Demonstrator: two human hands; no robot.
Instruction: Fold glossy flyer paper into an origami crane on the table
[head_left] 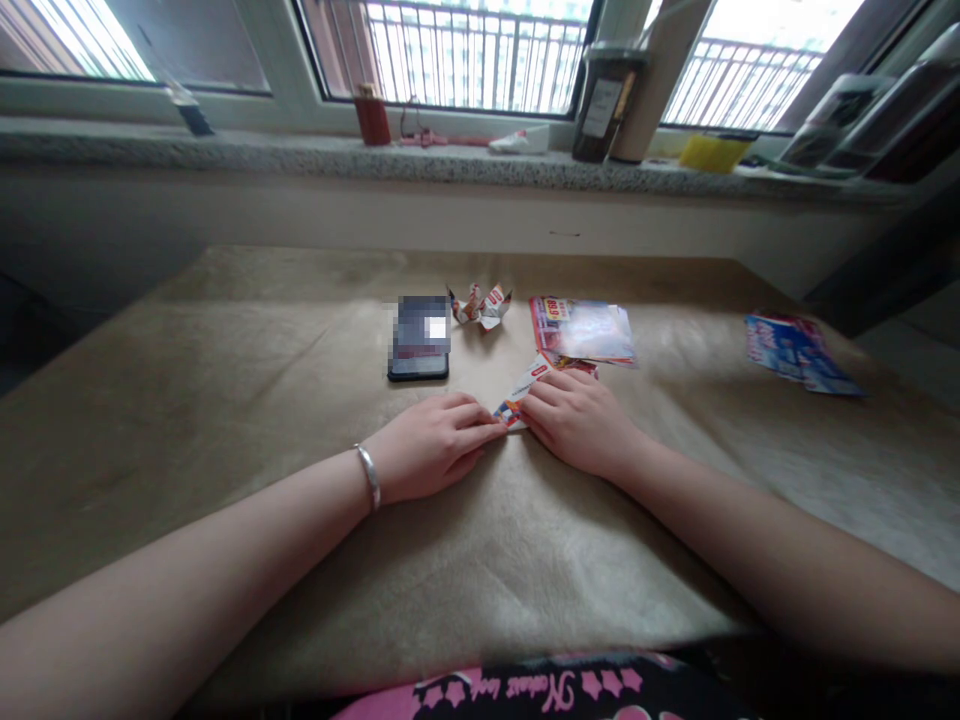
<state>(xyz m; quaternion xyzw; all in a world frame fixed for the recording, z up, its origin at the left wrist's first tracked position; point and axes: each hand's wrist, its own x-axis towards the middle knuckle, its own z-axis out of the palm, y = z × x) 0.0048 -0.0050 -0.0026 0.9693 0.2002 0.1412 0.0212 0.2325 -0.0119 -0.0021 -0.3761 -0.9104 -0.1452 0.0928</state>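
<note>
Black-and-pink printed cloth (pixel 555 690): nearest us at six o'clock, our clock centred on the work with twelve straight ahead; stars and lettering show on it.
Tan, leather-like table cover (pixel 465 590): smooth, faintly wrinkled, softly shiny.
Bare left hand (pixel 431 445): at nine o'clock, a rounded silver bracelet (pixel 368 478) about its wrist; extended fingertips touch the tip of a glossy, folded white paper with red, orange and blue print (pixel 508 411). We cannot tell whether they pinch it.
Bare right hand (pixel 577 415): at three o'clock, fingers bent over the paper, unclenched; any grip underneath is hidden.
Folded paper: at the clock's centre, on the cover between our hands. We judge the step to be pressing a fold flat; the next move calls for steady fingertips and an even crease.
Dark, rectangular phone (pixel 420 345): at ten o'clock, flat, its screen pixelated.
Pointed, folded-paper figure (pixel 495 308): near twelve, crisp and upright.
Glossy, red-edged leaflet stack (pixel 589 335): at one o'clock.
Blue printed leaflets (pixel 799 350): at two to three, fanned, well apart.
Speckled stone sill (pixel 285 150): farthest, across twelve.
</note>
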